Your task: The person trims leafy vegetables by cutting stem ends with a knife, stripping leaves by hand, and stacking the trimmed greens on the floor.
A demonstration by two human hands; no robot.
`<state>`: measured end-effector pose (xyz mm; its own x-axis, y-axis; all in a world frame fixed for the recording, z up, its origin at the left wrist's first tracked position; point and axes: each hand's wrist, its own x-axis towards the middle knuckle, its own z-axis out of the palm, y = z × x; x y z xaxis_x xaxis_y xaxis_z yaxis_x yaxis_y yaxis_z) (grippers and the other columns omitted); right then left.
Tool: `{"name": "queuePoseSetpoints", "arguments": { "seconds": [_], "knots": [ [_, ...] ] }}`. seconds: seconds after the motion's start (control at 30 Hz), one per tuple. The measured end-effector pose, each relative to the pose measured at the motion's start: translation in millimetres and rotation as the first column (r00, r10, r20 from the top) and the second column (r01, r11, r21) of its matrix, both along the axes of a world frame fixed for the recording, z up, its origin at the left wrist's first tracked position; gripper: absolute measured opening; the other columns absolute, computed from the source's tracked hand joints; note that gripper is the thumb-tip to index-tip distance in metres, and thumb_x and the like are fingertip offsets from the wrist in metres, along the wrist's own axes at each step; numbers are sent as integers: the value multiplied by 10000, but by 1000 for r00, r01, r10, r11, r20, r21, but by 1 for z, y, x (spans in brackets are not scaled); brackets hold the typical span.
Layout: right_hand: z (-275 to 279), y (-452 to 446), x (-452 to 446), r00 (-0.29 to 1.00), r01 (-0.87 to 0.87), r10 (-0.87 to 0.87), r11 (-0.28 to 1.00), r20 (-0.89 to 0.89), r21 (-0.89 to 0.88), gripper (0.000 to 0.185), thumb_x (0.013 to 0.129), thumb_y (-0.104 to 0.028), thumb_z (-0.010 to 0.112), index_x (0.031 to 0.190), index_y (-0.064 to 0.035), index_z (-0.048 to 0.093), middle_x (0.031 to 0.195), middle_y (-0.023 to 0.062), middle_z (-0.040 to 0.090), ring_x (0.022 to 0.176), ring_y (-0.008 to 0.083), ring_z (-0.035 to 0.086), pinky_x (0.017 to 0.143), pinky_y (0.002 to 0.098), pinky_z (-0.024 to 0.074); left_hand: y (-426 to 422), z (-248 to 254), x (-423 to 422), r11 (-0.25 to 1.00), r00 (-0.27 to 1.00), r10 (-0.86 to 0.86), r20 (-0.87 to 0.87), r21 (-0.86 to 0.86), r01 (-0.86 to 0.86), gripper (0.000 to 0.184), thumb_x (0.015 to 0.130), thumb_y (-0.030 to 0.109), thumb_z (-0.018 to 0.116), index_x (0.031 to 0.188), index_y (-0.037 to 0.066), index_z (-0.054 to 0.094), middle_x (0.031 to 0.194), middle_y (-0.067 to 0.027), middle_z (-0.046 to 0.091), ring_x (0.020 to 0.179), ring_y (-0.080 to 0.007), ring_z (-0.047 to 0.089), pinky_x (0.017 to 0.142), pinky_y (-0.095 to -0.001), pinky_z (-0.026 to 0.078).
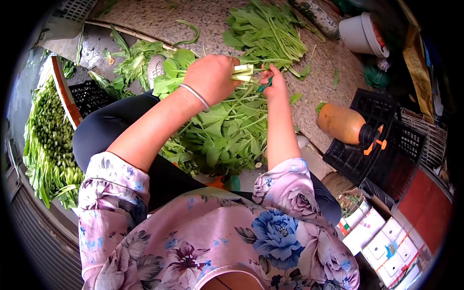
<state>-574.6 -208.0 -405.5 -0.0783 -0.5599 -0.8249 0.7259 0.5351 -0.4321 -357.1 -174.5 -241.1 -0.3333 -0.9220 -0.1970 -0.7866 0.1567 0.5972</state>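
Observation:
My left hand (211, 76), with a silver bangle on the wrist, is closed round a bunch of leafy greens (242, 72). The pale cut stem ends stick out to the right, and the leaves spread out on the left. Close to those stem ends, my right hand (274, 83) is closed on a small dark green tool (264, 87), possibly a knife handle; its working end cannot be made out. Under both hands lies a large heap of loose greens (220, 133). Beyond them another pile of greens (266, 31) rests on the speckled stone floor.
At the left stand packed bundles of greens (46, 140) with stem ends up. Trimmed leaves (140, 60) litter the ground. To the right are an orange spray bottle (340, 123), black plastic crates (394, 150), a white bucket (360, 34) and white boxes (389, 246).

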Motion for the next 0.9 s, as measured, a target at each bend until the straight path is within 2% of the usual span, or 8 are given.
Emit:
{"name": "queuePoseSetpoints", "arguments": {
  "seconds": [0.1,0.27,0.33,0.43,0.53,0.63,0.77,0.9],
  "knots": [
    [4,56,-6,990,-107,104,994,96,21,174,814,-211,612,799,-54,537,638,12,506,517,83,471,379,197,297,-1,-4,0,1000,1000,2,16,7,-2,268,713,270,662,868,55,626,722,-164,611,686,-330,596,640,-398,481],
    [60,132,19,967,-136,119,989,-224,-59,149,782,-171,659,798,-86,538,639,-15,510,514,81,480,381,196,301,0,-11,-6,1000,1000,-1,-3,-3,1,306,713,267,674,920,47,628,748,-174,619,690,-322,601,655,-382,485],
    [84,143,23,889,-315,224,932,-400,-180,128,783,-137,661,819,-76,555,659,-21,541,521,54,479,391,184,305,0,-19,-12,1000,1000,-22,-19,-4,22,308,711,260,681,921,41,627,742,-171,619,674,-313,603,657,-375,485],
    [123,142,24,832,-422,277,878,-481,-225,113,790,-108,650,857,-56,577,684,-22,566,529,28,466,413,167,318,-5,-38,-23,991,981,-87,-171,81,102,312,727,254,693,954,49,628,711,-118,632,599,-224,593,604,-325,486],
    [146,138,23,819,-457,252,831,-515,-319,147,789,-107,651,903,-34,592,699,-22,570,535,19,450,451,154,344,-8,-31,-33,910,924,96,-369,409,68,353,755,259,694,1034,59,613,745,-7,597,596,-68,510,511,-223,452],
    [167,134,26,815,-459,230,817,-532,-350,162,785,-113,656,907,-25,597,702,-23,568,532,16,440,468,154,360,-6,-23,-39,912,816,94,-570,378,159,358,712,271,727,970,44,627,701,-31,611,502,-94,497,516,-251,449],
    [179,135,28,821,-479,238,782,-518,-399,172,775,-107,665,911,-24,600,721,-18,579,552,16,457,484,163,377,-2,-15,-45,946,667,114,-736,286,154,293,754,209,693,986,47,617,696,1,593,543,-64,491,510,-224,437],
    [181,146,31,818,-491,246,770,-521,-407,191,761,-87,675,922,-23,594,740,-7,592,597,22,490,501,162,381,-4,-2,-44,927,646,130,-752,323,190,257,745,191,702,928,36,611,713,1,594,556,-60,499,509,-221,436]
  ]
}}
